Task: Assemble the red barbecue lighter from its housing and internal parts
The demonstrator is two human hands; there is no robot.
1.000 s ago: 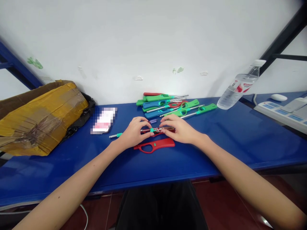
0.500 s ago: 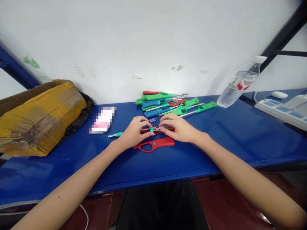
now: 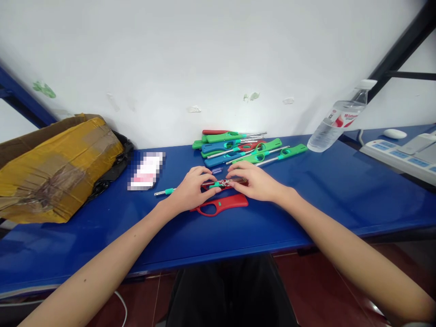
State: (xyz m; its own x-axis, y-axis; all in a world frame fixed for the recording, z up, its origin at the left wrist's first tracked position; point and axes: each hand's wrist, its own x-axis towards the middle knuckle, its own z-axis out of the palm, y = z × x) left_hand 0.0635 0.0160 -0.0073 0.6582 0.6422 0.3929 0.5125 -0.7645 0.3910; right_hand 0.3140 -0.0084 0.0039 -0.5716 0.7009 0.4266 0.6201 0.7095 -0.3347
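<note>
An opened red gas lighter (image 3: 223,183) lies on the table between my hands, its inner parts and thin white wire showing. My left hand (image 3: 192,190) pinches the small green trigger (image 3: 215,184) at the lighter's middle. The metal nozzle (image 3: 160,193) with its teal collar sticks out to the left of that hand. My right hand (image 3: 257,182) grips the other end, near the fuel tank (image 3: 240,180); its fingers partly cover it. Just in front lies a loose red casing half (image 3: 233,202) with a finger loop. A small purplish clear piece (image 3: 217,170) rests behind the fingers.
Several green, blue and red gas lighters (image 3: 221,148) are piled by the wall. A taped box (image 3: 61,168) stands at left beside a blurred phone (image 3: 147,170). At right are a water bottle (image 3: 335,122), a white scale-like device (image 3: 405,156) and a white oval object (image 3: 394,134).
The green trigger now sits tilted and slightly further left in my left fingers. My left thumb has shifted a little to the right. My right hand has hardly moved.
</note>
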